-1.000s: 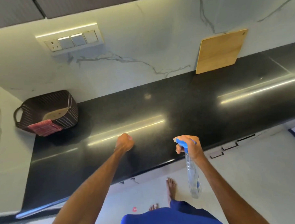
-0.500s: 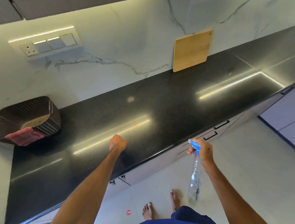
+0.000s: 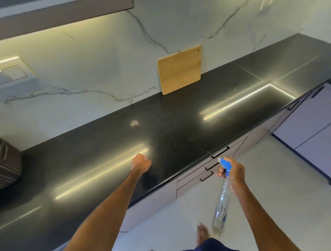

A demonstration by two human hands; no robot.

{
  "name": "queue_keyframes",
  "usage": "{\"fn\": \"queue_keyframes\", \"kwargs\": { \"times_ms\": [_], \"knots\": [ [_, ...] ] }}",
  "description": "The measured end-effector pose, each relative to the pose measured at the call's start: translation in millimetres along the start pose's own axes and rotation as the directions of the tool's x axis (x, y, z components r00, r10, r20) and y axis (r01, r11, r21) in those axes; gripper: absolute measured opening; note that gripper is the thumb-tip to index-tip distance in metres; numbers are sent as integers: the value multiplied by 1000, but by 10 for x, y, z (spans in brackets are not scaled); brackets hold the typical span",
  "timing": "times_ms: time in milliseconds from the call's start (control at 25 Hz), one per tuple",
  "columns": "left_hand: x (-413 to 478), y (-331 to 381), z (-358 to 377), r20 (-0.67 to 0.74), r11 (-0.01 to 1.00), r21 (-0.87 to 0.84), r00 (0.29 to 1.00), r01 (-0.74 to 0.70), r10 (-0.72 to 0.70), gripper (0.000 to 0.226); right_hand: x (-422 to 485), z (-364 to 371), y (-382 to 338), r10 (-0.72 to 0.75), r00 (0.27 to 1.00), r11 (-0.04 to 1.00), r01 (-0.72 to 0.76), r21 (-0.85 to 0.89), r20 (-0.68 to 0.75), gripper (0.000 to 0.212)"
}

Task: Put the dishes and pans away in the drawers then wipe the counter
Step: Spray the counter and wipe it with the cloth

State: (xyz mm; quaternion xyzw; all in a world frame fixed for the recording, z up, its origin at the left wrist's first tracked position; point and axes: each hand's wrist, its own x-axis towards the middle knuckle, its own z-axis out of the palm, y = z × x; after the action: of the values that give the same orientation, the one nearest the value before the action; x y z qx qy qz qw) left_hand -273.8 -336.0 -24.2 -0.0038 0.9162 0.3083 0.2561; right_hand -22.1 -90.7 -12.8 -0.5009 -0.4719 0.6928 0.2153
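Both arms stretched toward a black counter, the right hand gripping a spray bottle.

The left arm runs up from 6 o'clock to a left hand clenched into a fist over the counter's front part, near the middle of the view; whether anything is inside the fist cannot be told. The right arm rises from 5 o'clock, its hand wrapped around the neck of the clear bottle just below the blue trigger head, off the counter's front edge and in front of the drawers. The bottle's long axis is nearly upright, its nozzle pointing toward 11 o'clock and its base toward 6 o'clock, hanging above the floor. A wooden cutting board leans on the marble wall at 12 o'clock; a dark striped basket sits at 9 o'clock.
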Motion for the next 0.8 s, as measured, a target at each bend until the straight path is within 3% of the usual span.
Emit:
{"fn": "queue_keyframes", "kwargs": {
  "times_ms": [120,200,320,440,640,800],
  "knots": [
    [42,455,421,20,1000,-6,1000,-12,12,24,378,-299,-175,16,1000,1000,-15,-26,12,24],
    [135,763,723,105,1000,-10,994,-4,5,25,602,-478,-362,17,999,1000,-17,-8,35,21],
    [276,1223,1079,218,999,-54,976,3,9,45,916,-625,-658,-27,998,1000,28,-12,60,22],
    [115,1745,1253,182,994,62,980,-91,78,28,1222,-683,-894,-90,990,996,91,-4,111,23],
    [336,2237,1508,223,984,114,969,-136,108,20,1621,-339,-1350,-136,974,990,138,3,184,23],
    [664,2508,1585,205,988,96,974,-120,98,23,2003,52,-1742,-107,984,994,103,37,141,22]
  ]
}}
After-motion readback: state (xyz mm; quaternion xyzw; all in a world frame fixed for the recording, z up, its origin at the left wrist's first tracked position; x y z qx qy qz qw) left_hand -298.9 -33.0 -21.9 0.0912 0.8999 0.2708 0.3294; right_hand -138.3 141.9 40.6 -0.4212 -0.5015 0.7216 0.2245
